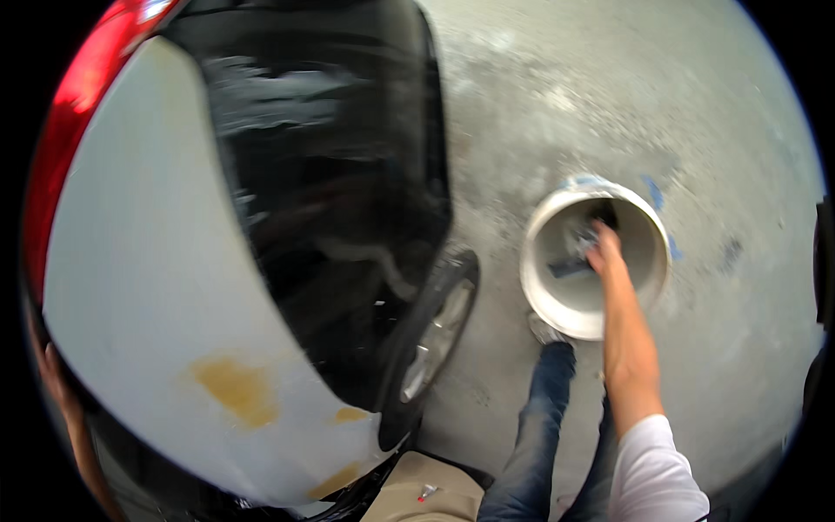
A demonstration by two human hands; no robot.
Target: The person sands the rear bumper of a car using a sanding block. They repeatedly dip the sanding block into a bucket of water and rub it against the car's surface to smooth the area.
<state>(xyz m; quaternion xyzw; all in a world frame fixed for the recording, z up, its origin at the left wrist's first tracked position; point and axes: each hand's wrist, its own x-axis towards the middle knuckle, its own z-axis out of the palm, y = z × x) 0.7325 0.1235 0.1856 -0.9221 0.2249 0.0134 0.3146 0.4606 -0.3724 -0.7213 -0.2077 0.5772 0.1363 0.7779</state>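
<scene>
Nearest, at the lower edge: a white sleeve and blue-jeaned legs, one grey shoe set touching the near rim of a white bucket.

Next, right hand: the bare forearm runs up and away from the person, its long axis nearly straight ahead, and the hand reaches down inside the bucket. Fingers appear to close about a dark, cloth-like item lying against the bucket's far inner wall; whether the grip is complete cannot be told, the item being small and blurred. This is plainly the nearer hand to it.

Left hand: only a sliver shows at the far left rim, beyond the grey panel; whether it lies flat or curled cannot be told. The two hands are well apart, the whole car body between them.

Left of the bucket: black car bodywork, a wheel with silver rim just beside the legs, tan patches on the grey panel, a red tail lamp farther off.

Beyond: concrete floor, pale and scuffed, with blue marks by the bucket's far side. Nothing stands between arm and bucket; the bucket wall alone bounds the hand.
</scene>
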